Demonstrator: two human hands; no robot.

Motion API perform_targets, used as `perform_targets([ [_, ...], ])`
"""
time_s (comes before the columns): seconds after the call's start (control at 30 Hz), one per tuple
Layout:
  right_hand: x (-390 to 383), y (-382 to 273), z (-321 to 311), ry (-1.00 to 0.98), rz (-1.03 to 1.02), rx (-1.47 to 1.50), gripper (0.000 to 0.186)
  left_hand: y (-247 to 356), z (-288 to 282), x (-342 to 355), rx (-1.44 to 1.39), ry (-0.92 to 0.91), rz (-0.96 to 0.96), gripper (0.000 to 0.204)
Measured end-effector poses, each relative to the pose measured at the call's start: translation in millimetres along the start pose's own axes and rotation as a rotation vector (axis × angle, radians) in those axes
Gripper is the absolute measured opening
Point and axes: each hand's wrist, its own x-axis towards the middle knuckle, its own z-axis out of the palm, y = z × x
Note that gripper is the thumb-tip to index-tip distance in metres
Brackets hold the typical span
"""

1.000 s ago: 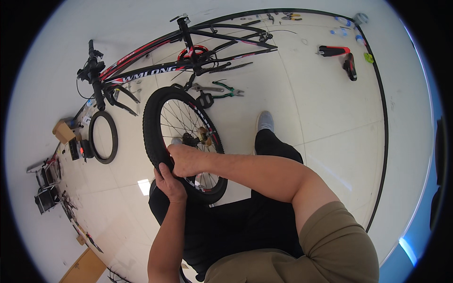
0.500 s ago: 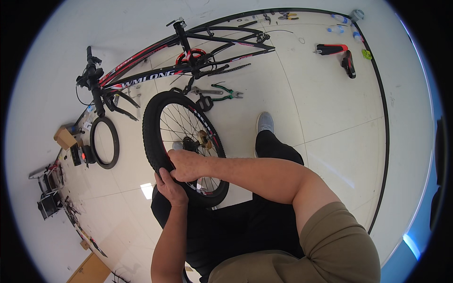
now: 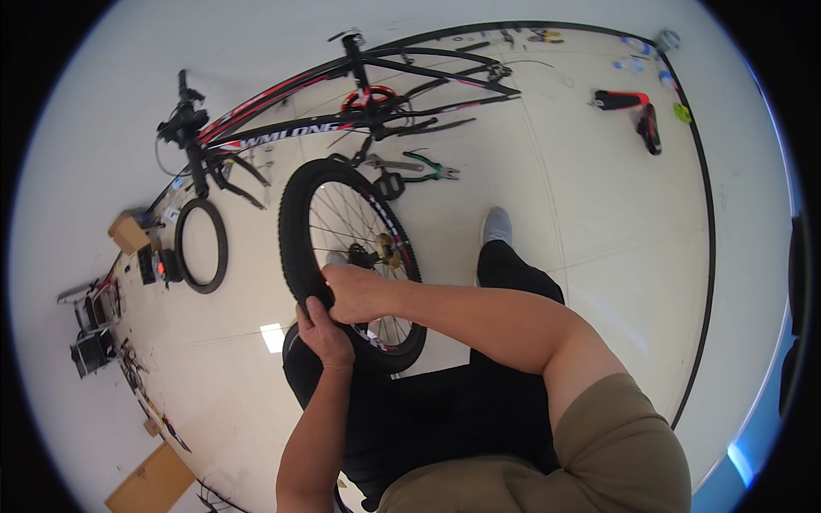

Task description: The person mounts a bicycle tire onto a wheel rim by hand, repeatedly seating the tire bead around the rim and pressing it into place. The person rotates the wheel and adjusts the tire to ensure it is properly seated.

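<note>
A bicycle wheel (image 3: 297, 231) with a black knobby tyre, spokes, a sprocket cluster and a gold-coloured disc stands tilted before my knees. My left hand (image 3: 327, 336) is closed round the outer side of the tyre at its near left part, thumb along the tread. Just above it, my right hand (image 3: 357, 293) reaches across from the right and grips the same tyre at its inner edge by the rim. The right fingertips are partly hidden behind the hand. The wheel's lower edge rests near my lap.
Beyond the wheel lies a black and red bicycle frame (image 3: 282, 132) with handlebar and fork. Green-handled pliers (image 3: 436, 171) and a pedal (image 3: 389, 185) are by the wheel. A loose tyre (image 3: 221, 256) and a cardboard box (image 3: 129, 235) are left; a red-black part (image 3: 622, 100) and bottles (image 3: 633, 65) are far right.
The whole view has shifted, so the scene sits slightly further right. Both hands keep their hold on the tyre, with little visible movement along it.
</note>
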Motion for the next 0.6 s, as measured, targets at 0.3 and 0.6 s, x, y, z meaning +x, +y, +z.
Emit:
perform_targets([
  [0.3,-7,-11,-11,-0.035,0.037,0.088,0.047,0,-3,-1,-0.005,-0.041,0.02,0.037],
  [0.6,-7,-6,-7,0.015,-0.026,0.155,0.049,7,2,-2,0.001,0.007,0.024,0.03],
])
